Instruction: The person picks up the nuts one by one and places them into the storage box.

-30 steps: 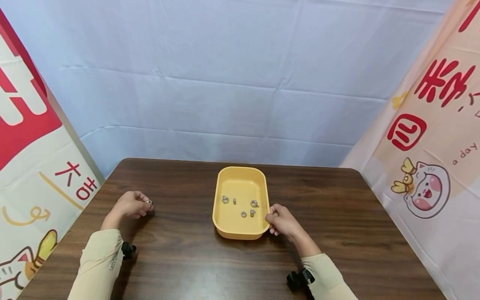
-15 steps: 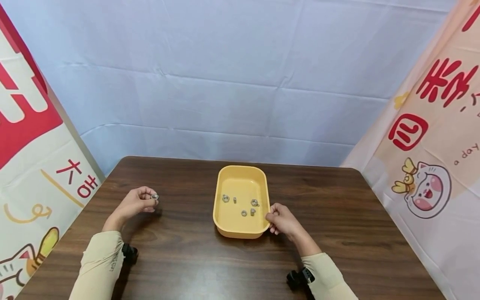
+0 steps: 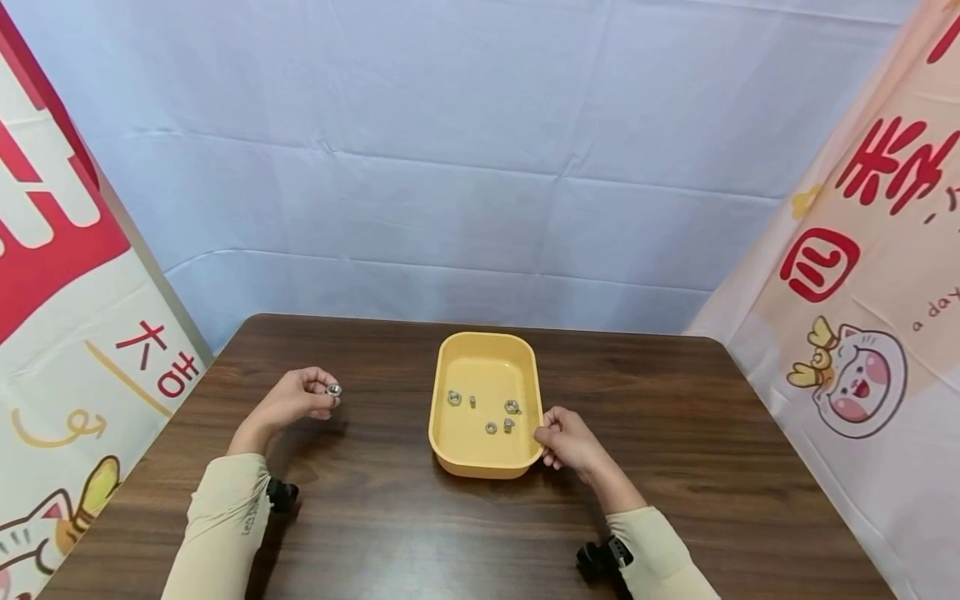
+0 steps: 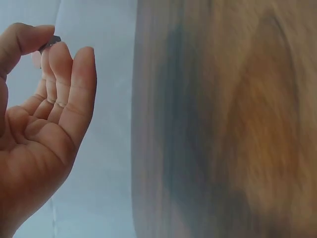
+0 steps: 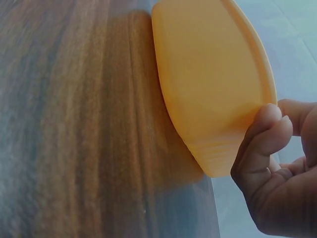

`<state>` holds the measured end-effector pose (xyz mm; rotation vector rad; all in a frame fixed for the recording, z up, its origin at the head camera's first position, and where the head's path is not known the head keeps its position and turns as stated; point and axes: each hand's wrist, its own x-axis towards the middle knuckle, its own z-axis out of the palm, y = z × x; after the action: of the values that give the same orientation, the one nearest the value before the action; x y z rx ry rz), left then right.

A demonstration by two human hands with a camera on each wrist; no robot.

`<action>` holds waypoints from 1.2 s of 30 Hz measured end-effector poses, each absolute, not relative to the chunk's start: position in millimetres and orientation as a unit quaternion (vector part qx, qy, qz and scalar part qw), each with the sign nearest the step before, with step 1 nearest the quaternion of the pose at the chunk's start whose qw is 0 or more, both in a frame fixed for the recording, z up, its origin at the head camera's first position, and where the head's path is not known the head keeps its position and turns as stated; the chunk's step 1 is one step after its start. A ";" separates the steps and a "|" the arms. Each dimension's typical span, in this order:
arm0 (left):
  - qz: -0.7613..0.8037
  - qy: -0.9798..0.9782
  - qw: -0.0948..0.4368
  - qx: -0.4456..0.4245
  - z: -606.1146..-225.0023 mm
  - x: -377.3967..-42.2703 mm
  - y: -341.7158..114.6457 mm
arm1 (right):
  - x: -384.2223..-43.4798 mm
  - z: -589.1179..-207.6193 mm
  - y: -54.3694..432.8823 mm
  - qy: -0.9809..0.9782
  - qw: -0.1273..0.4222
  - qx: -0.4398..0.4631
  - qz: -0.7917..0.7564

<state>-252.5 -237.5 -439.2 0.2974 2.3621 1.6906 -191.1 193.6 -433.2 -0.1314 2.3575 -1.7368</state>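
Observation:
Between thumb and fingertips my left hand (image 3: 296, 398) pinches a metal hex nut (image 3: 333, 390), held over the table left of the yellow tray. In the left wrist view only a dark edge of the nut (image 4: 50, 42) shows past the fingertips. My right hand (image 3: 572, 439) grips the right rim of the yellow tray (image 3: 486, 469), thumb on top and fingers curled underneath, as the right wrist view shows against the tray's outer wall (image 5: 208, 79). Several small metal nuts lie scattered on the tray's floor, among them one nut (image 3: 454, 398) at the left and another nut (image 3: 512, 407) at the right.
The dark wood table (image 3: 375, 533) runs back to a pale blue cloth (image 3: 420, 217). Printed cloths hang at both sides, a red and white banner (image 3: 67, 250) at left and a pink banner (image 3: 862, 317) at right.
My left hand has moved right and a little away from me, toward the tray, carrying the nut. My right hand stays on the tray's rim.

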 end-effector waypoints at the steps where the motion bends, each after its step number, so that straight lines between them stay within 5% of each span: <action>1: 0.573 0.805 0.110 0.108 -438.2 -253.9 -235.1 | -192.8 -436.0 194.2 0.801 0.104 -0.042 -0.588; 19: 0.542 0.818 0.113 0.155 -425.4 -267.5 -198.6 | -201.2 -448.1 195.2 0.805 0.112 -0.021 -0.581; 36: 0.547 0.808 0.163 0.148 -414.4 -272.4 -164.2 | -184.6 -416.3 187.3 0.804 0.124 -0.029 -0.580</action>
<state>-272.4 -164.2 -414.4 0.4234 2.3035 1.5597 -184.6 187.3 -416.3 -0.0842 2.3455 -1.6915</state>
